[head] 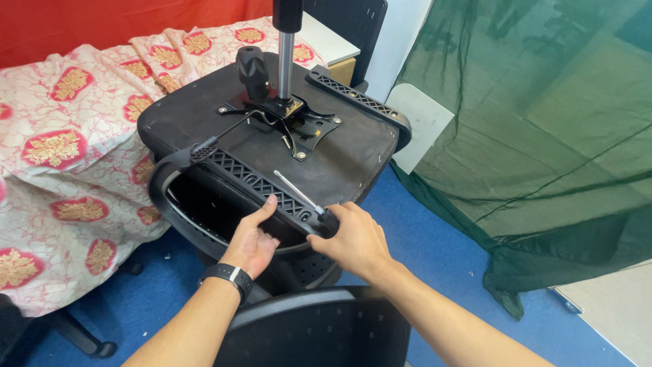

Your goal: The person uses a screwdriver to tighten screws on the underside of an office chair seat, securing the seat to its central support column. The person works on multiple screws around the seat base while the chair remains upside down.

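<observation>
At frame centre, an office chair seat (204, 115) lies upside down w/ its underside up, resting on a bed under a pink-and-red patterned bedspread (75, 136). Left hand (252, 239), at approx 6 o'clock of the seat, is clamped on the black armrest (234, 173), thumb on the lattice top, fingers curled under and hidden. Right hand (354, 239), just beside it at 5 o'clock, is closed round the black handle of a screwdriver (299, 195); shaft points toward 10 o'clock, tip over the seat fabric, can't tell if it touches. Handle mostly hidden by the fingers. Black wrist band (229, 276) on left arm. Metal mounting plate (288, 119) w/ gas cylinder (286, 58) at 12 o'clock, cylinder cut off by the top edge. Second armrest (356, 98) at 2 o'clock. Green netting (530, 136) fills the 3 o'clock side. Chair back (319, 326) at 6 o'clock, cut off by the bottom edge.
</observation>
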